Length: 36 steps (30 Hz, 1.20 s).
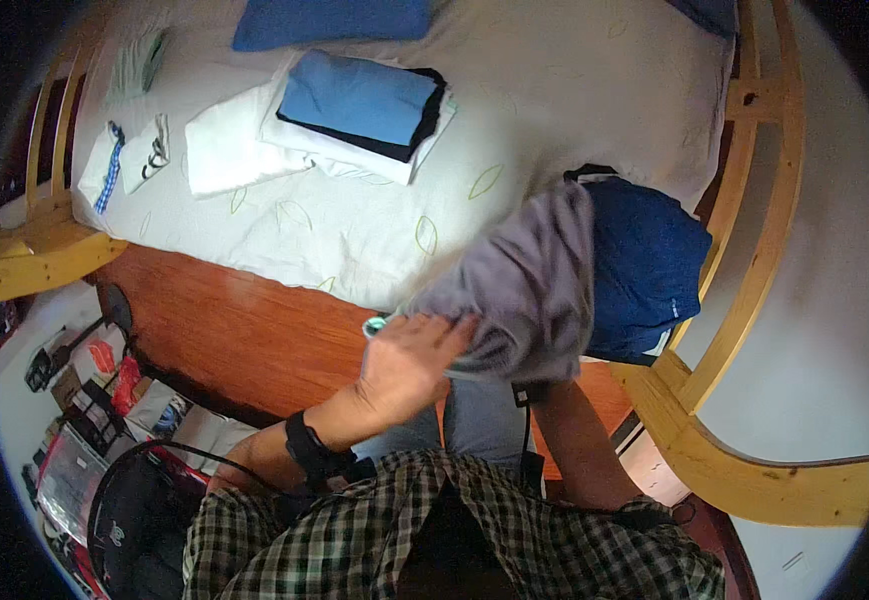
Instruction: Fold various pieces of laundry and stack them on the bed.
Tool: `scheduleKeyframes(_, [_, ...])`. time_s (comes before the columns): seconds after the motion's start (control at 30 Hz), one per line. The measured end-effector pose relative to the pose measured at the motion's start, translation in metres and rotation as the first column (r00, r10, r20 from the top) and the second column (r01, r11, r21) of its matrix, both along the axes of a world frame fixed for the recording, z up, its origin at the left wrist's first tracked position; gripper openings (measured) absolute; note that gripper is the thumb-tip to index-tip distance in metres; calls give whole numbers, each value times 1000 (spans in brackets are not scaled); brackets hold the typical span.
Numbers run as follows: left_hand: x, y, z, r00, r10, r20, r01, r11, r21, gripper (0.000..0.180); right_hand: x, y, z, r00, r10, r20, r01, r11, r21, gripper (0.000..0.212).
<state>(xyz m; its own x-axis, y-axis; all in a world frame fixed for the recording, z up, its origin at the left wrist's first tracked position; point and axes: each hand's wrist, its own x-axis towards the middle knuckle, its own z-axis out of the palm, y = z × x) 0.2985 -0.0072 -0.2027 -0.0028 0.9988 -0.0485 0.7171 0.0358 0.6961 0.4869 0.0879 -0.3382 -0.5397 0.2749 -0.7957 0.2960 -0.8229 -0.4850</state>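
A crumpled grey-mauve garment (514, 280) hangs in front of me at the near edge of the bed. My left hand (409, 362) is at its lower left side, fingers bent over the cloth and gripping it. A small teal ring-like thing (374, 327) shows beside that hand; its kind is unclear. My right forearm (579, 440) reaches up under the garment, and the cloth hides that hand and its fingers. Just right of the grey garment, dark blue folded clothes (646, 265) lie on the bed, with a black strip of cloth (591, 173) at their top.
A bed with a white leaf-patterned sheet (514, 110) and wooden end rails (754, 300) spreads ahead. On it lie a light blue folded garment (359, 97), white folded cloth (244, 145) and a blue pillow-like piece (329, 22). A black bag (149, 525) and boxes stand lower left.
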Motion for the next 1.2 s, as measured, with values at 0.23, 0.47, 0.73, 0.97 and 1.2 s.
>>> scheduleKeyframes(0.23, [-16,-13,18,998,32,-51,-28,997,79,42,-26,10,10,998,58,-10,-58,998,-6,43])
scheduleKeyframes(0.47, [-57,-24,9,592,645,484,-553,761,-339,31,-56,-6,2,995,92,-43,-94,995,-24,43])
scheduleKeyframes(0.73, [-107,-18,-48,-181,944,276,-127,256,-958,27,-61,18,29,976,215,-23,-204,949,239,45])
scheduleKeyframes(0.97, [-101,-3,-58,-294,906,304,26,326,-945,29,-50,66,41,1000,-20,-22,20,1000,-18,47])
scheduleKeyframes(1.2, [-96,54,-31,25,905,424,-169,422,-891,63,-39,104,59,999,32,1,-32,982,-186,37])
